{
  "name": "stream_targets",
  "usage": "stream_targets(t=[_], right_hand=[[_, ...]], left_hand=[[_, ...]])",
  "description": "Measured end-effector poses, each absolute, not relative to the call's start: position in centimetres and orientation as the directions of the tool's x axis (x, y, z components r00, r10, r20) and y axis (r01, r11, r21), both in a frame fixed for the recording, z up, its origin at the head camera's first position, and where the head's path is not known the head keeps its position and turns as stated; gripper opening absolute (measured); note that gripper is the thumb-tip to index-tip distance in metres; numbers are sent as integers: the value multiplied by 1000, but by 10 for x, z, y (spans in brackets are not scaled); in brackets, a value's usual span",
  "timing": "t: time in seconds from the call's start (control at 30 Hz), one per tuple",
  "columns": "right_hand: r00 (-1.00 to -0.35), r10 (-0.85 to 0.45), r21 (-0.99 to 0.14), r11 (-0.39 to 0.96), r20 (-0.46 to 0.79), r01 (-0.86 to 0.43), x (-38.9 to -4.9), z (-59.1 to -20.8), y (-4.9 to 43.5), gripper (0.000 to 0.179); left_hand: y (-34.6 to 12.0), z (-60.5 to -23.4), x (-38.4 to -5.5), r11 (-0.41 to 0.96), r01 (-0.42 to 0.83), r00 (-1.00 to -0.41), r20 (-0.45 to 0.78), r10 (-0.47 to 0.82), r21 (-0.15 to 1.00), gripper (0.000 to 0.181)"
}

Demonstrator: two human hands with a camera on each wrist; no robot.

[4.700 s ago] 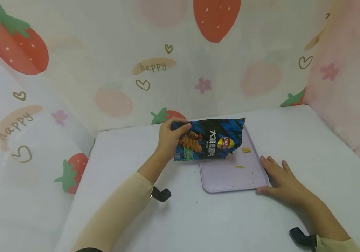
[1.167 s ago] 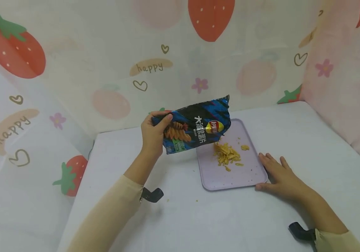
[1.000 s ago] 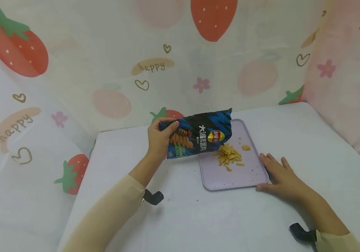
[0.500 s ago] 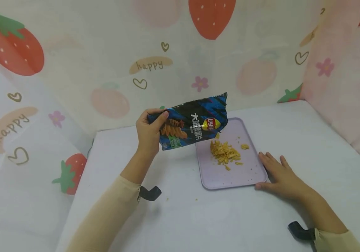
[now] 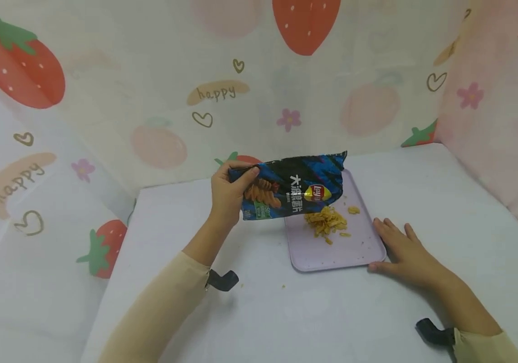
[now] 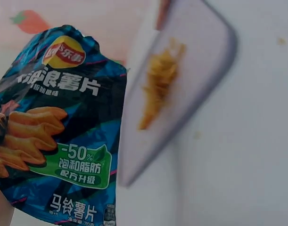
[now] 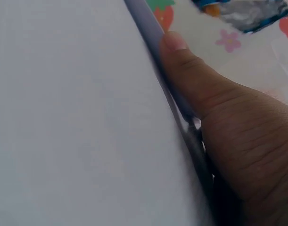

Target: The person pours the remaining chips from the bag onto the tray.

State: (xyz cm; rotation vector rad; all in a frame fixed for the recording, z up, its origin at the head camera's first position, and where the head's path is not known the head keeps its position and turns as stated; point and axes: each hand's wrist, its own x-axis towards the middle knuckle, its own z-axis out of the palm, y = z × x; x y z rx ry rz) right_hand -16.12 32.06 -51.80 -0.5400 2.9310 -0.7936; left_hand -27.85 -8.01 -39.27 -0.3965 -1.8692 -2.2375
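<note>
My left hand [image 5: 228, 194] grips the bottom end of a blue-and-black bag of potato chips [image 5: 297, 186], thumb across its front. The bag lies sideways in the air, its torn top over a lilac tray [image 5: 336, 259]. Beneath that end a heap of broken yellow chips [image 5: 327, 222] sits on the tray; the bag hides the tray's back left part. In the left wrist view the bag [image 6: 63, 122] shows its printed front beside the tray. At the tray's near right corner my right hand [image 5: 408, 257] rests with fingers spread, its thumb [image 7: 181, 66] against the tray's edge.
A white table [image 5: 345, 317] carries the tray, with a few crumbs [image 5: 283, 287] in front of it. Strawberry-printed cloth [image 5: 159, 65] stands behind the table and along both sides. One chip [image 5: 353, 209] lies apart from the heap.
A heap of chips has come out onto the tray since the earliest frame. The bag has moved up and down; in the last half second it came lower and right. The right hand stayed put.
</note>
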Motion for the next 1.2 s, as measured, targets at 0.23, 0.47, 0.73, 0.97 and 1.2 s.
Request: stream_targets(t=[0.23, 0.47, 0.73, 0.97, 1.2], right_hand=[[-931, -359, -492, 799, 71, -346, -168, -532, 315, 115], [-933, -356, -497, 801, 53, -333, -168, -530, 313, 116], [-933, -352, -487, 805, 70, -340, -166, -531, 315, 116], [-939, -341, -501, 805, 47, -318, -166, -534, 315, 117], [-939, -342, -493, 812, 34, -314, -168, -533, 315, 117]], left_hand=[[-75, -393, -277, -160, 356, -931, 365, 31, 921, 10], [-81, -388, -278, -99, 315, -947, 319, 33, 944, 14], [-81, -380, -280, -140, 363, -930, 367, 3, 921, 12], [-76, -379, -278, -145, 329, -942, 335, 18, 933, 13], [-69, -361, -264, -168, 338, -940, 340, -18, 926, 16]])
